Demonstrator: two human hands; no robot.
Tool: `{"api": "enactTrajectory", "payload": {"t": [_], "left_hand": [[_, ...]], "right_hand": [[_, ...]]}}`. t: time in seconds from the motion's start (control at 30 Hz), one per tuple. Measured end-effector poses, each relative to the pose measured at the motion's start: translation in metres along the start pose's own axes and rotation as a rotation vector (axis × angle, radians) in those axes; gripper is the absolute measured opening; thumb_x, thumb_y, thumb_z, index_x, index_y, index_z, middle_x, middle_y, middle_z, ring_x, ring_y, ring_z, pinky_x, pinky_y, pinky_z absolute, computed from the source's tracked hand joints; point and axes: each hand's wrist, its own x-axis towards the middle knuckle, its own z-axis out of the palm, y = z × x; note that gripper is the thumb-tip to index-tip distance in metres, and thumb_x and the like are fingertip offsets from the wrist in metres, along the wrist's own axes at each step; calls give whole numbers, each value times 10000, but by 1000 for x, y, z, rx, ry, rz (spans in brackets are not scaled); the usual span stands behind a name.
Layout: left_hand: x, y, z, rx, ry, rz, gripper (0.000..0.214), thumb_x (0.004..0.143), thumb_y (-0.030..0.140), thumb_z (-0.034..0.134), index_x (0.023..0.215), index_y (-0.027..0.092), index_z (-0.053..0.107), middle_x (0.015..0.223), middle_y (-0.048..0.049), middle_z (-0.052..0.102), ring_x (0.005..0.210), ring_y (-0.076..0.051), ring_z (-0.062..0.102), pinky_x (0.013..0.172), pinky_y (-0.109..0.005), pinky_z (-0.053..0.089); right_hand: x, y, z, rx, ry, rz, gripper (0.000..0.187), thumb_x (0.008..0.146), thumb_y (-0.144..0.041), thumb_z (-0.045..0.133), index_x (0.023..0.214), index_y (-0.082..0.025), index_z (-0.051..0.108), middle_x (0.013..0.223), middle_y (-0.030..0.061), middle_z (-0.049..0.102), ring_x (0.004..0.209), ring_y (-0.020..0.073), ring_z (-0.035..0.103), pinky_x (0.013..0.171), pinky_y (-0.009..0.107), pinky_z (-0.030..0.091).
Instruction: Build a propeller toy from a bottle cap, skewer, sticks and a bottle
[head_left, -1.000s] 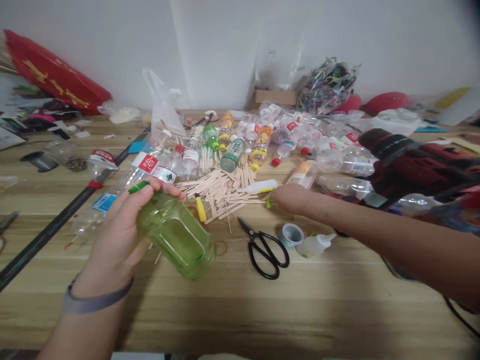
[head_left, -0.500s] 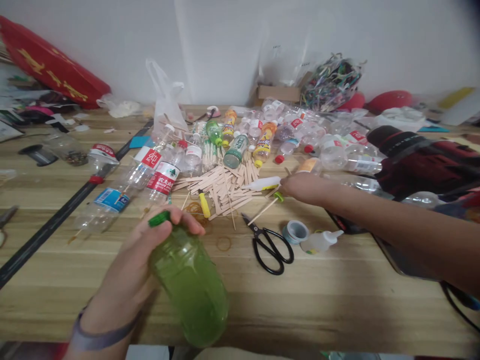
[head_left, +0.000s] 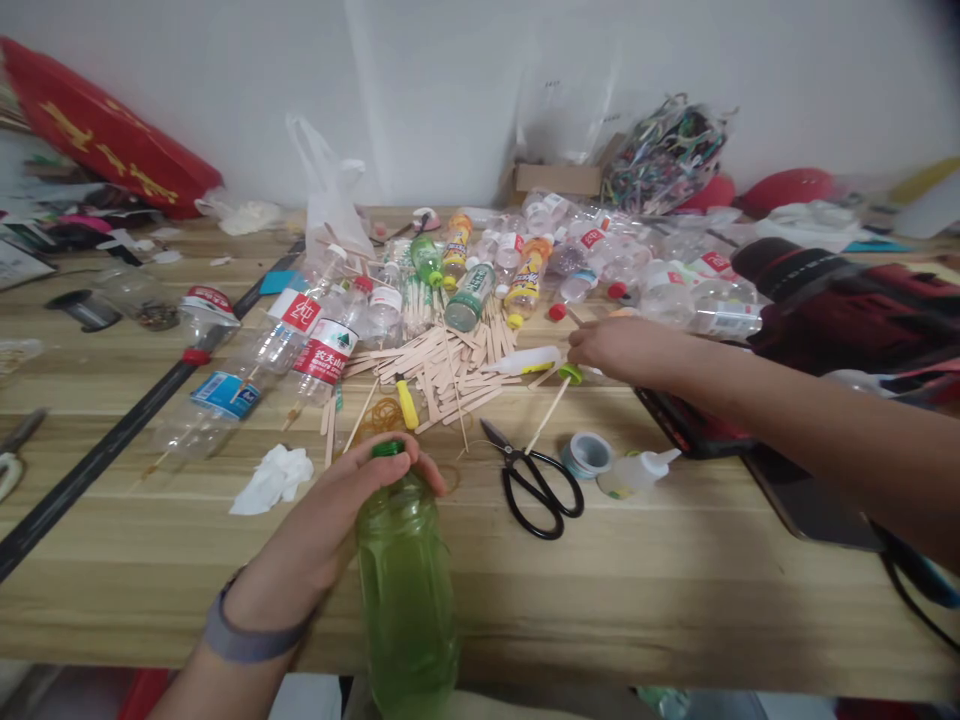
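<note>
My left hand (head_left: 352, 500) is wrapped round the neck of a clear green plastic bottle (head_left: 409, 600), held upright over the front edge of the table. The bottle's green top (head_left: 388, 449) shows above my fingers. My right hand (head_left: 611, 345) reaches across the table, its fingers pinched. Just under them is a light green cap (head_left: 570, 373) on a thin wooden stick (head_left: 547, 412), which slants down toward the black-handled scissors (head_left: 536, 490). The fingertips partly hide the grip. Left of my right hand lies a white glue tube (head_left: 525, 360).
Wooden craft sticks (head_left: 442, 360) lie heaped mid-table, with several plastic bottles behind. A yellow-handled tool (head_left: 406, 403), crumpled tissue (head_left: 272, 478), tape roll (head_left: 587, 455) and small squeeze bottle (head_left: 637, 472) lie nearer. A red-black bag (head_left: 832, 310) stands right.
The green bottle has moved right with my left hand and become more upright, uncovering the tissue. My right hand has shifted slightly, and the stick with the green cap has swung steeper.
</note>
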Motion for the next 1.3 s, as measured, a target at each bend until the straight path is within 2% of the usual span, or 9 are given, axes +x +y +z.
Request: {"api": "enactTrajectory", "payload": {"t": [0.17,0.3,0.4,0.57,0.63,0.8,1.1,1.2,1.3], "left_hand": [[-8,8,-13,29,197,95,270,701,368,801,807,195,622,779,-37,727,713,-198,651,588,-261,543],[-14,4,-21,81,109,6,249,726,365,786,801,186,630,763,-43,723,665,-180,636,558,-236,508],[-15,-2,-25,106,77,-69,248,719,361,791,790,182,635,757,-54,728,641,-174,628,534,-229,494],[-17,6,-30,2,297,46,279,663,384,831,787,184,681,771,-39,733,693,-189,670,588,-254,561],[-22,10,-29,-78,333,96,285,627,369,856,778,200,683,759,-27,736,731,-201,684,621,-264,578],[-28,7,-15,-81,184,30,282,619,351,871,756,198,678,721,-30,729,669,-197,666,566,-259,564],[-4,-17,11,-79,75,2,256,696,361,796,788,173,648,743,-34,734,669,-160,650,599,-234,530],[1,-21,11,-65,58,5,240,734,375,755,796,172,643,753,-36,732,654,-152,637,587,-235,514],[5,-24,9,-51,57,-6,225,751,368,739,783,171,635,753,-42,731,658,-150,633,600,-234,504]], "right_hand": [[-9,-2,-10,-2,27,55,184,915,-42,529,935,-102,701,983,135,673,926,220,644,742,295,443],[-9,-10,-15,-7,37,113,106,926,-55,569,939,-96,666,927,64,664,835,167,640,727,297,508],[-8,-15,-20,-2,43,60,75,939,-79,586,945,-110,655,959,33,658,864,150,637,773,307,533],[-9,-14,-21,-54,50,14,80,950,-103,584,954,-112,664,985,45,642,940,177,621,815,338,521],[-7,-14,-18,-88,38,18,105,955,-104,571,944,-98,675,972,78,642,946,203,615,786,334,500],[8,-18,-12,-128,24,-14,192,940,-46,514,925,-77,703,1000,159,649,980,262,614,697,304,444],[43,-25,-15,-101,35,-25,263,915,-11,481,1008,-116,704,1070,136,662,947,224,627,732,307,459],[42,-26,-23,-57,63,-21,334,907,0,468,1118,-147,680,1160,136,644,976,227,629,732,303,459],[21,-40,-30,8,132,9,323,901,-14,464,1137,-122,657,1201,159,615,998,257,621,747,323,461]]}}
